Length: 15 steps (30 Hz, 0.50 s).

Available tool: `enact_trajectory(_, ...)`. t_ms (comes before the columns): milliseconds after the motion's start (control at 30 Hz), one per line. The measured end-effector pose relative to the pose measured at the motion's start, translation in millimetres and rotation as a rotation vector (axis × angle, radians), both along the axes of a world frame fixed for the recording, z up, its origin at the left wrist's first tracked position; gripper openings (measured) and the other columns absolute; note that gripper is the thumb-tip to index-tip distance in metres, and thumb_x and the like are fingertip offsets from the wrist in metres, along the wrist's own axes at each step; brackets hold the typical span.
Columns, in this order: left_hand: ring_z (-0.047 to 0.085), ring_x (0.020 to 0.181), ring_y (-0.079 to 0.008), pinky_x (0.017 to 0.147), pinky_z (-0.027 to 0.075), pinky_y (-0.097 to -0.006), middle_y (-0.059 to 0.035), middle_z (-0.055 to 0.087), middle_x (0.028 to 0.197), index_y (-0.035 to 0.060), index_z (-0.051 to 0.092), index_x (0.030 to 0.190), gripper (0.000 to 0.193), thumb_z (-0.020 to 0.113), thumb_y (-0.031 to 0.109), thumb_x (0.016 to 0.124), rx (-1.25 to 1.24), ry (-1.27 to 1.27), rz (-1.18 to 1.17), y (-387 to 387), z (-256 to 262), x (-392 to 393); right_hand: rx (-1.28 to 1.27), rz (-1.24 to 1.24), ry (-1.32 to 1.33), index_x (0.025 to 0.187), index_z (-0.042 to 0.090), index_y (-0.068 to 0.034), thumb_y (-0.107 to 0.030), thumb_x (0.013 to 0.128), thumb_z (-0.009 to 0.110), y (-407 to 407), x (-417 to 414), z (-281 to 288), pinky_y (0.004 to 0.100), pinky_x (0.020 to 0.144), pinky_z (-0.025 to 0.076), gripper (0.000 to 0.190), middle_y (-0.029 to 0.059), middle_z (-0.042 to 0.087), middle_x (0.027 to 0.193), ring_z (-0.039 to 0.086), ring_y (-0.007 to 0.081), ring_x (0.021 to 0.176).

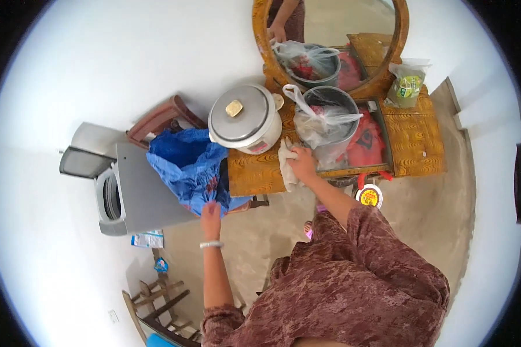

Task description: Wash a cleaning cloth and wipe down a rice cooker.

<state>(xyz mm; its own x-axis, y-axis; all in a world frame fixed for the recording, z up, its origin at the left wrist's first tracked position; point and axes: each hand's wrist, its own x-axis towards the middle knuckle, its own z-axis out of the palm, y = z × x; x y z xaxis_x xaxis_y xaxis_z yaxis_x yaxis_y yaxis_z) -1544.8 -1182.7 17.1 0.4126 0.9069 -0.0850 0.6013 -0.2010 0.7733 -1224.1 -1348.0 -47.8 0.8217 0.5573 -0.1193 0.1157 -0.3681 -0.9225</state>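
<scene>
My right hand [303, 165] grips a whitish cloth [286, 167] on the left part of a wooden dressing table [254, 173], by its front edge. Near the lower front of a large blue bag [191, 173] is my left hand [212, 212], slightly blurred; whether it pinches the bag I cannot tell. A white electric cooker [243, 117] with a grey lid stands on the table's left side. Right of it, a dark bucket [349, 97] holds a clear plastic bag [321, 126]. Red plastic [367, 141] lies in the recessed middle of the table.
A round wood-framed mirror [403, 26] rises at the table's back, beside a green-labelled packet [407, 89]. A reddish-brown chair [156, 119] is behind the blue bag. A grey washing machine [147, 191] with raised lid stands left. A round tub [369, 197] and wooden stool frame [156, 299] are lower down.
</scene>
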Motion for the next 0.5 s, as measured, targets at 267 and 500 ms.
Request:
enact_trajectory(267, 0.038, 0.126, -0.0356, 0.102, 0.033, -0.0432, -0.0262, 0.045, 0.131, -0.0006, 0.045, 0.131, 0.065, 0.066, 0.037, 0.083, 0.58, 0.09, -0.27, 89, 84, 232, 0.385, -0.223, 0.016, 0.119, 0.053, -0.005, -0.017, 0.082, 0.062, 42, 12, 82, 0.0423, 0.1, 0.036, 0.04, 0.0215, 0.046, 0.12, 0.044, 0.0384, 0.115)
enact_trajectory(500, 0.033, 0.128, -0.0479, 0.104, 0.029, -0.0548, -0.0276, 0.032, 0.142, 0.0132, 0.04, 0.139, 0.087, 0.066, 0.062, 0.071, 0.536, 0.446, -0.407, 81, 96, 306, 0.184, -0.243, -0.021, 0.129, 0.047, -0.005, -0.02, 0.089, 0.052, 84, 32, 45, 0.0453, 0.102, 0.034, 0.044, 0.0261, 0.037, 0.138, 0.04, 0.0426, 0.122)
